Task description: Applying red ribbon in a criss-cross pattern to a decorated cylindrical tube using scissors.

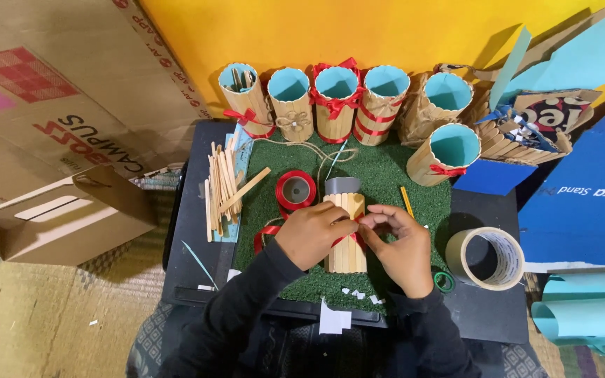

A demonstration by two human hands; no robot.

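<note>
Popsicle-stick cylinder holder (345, 234), a tube of pale wooden sticks lying on its side on the green turf mat (386, 182) atop the dark table (190, 266), sits under both my hands. My left hand (314, 234) is curled closed over its left flank, pressing the thin red satin ribbon (266, 234) against the sticks, and my right hand (402, 245) pinches the ribbon's other end at the holder's right edge, fingers bent tight.

The weak point, as I judge it, is tension. If either pinch loosens, the ribbon could slacken and slide along the smooth sticks, and the band would sit crooked. Pulling too hard could instead squeeze the tube out of round or pop a stick off.

The tube is round and lying flat, so it may roll toward the red ribbon spool (295, 190) just behind it. A loop of ribbon trails off to my left and could snag under my wrist.

Loose wooden sticks (222, 187) lie piled to the left, the wide roll of tape (486, 257) to the right, and finished holders (336, 101) stand in a row behind, near enough that a jerked elbow might topple them.
</note>
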